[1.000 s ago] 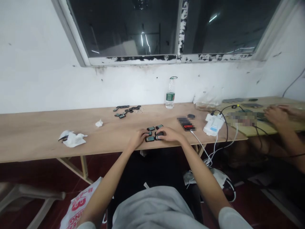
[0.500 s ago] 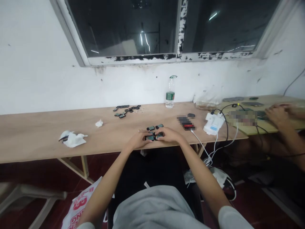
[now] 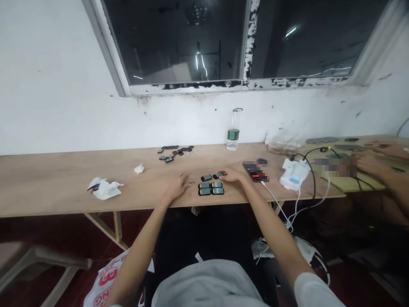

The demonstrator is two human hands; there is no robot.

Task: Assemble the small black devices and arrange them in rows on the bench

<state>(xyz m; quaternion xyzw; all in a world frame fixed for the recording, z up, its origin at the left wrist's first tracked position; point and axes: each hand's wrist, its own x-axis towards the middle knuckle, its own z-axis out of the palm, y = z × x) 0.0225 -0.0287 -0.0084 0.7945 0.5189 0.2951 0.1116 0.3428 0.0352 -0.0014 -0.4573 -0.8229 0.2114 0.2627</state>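
Small black-rimmed rectangular pieces with grey-green faces lie in front of me; their exact kind is unclear. Several form a tight block of two columns (image 3: 211,189) close to the table's front edge. Just behind the block lies a single piece (image 3: 206,178), and to its right a slightly tilted piece (image 3: 217,175). My right hand (image 3: 232,175) has its fingertips closed at the right edge of that tilted piece. To the left of the block, my left hand (image 3: 177,187) rests on the table, fingers apart, beside tiny metallic bits (image 3: 192,181).
More black pieces (image 3: 177,151) and small pale bits lie near the wall. A water bottle (image 3: 233,135), a phone (image 3: 254,171) with a cable and a white power strip (image 3: 294,172) stand to the right. Crumpled tissue (image 3: 105,189) lies left. Another person's hands (image 3: 367,162) are far right.
My left hand has come off the block and moved left, opening. My right hand has lifted from the block to the tilted piece behind it. The whole view has shifted slightly.
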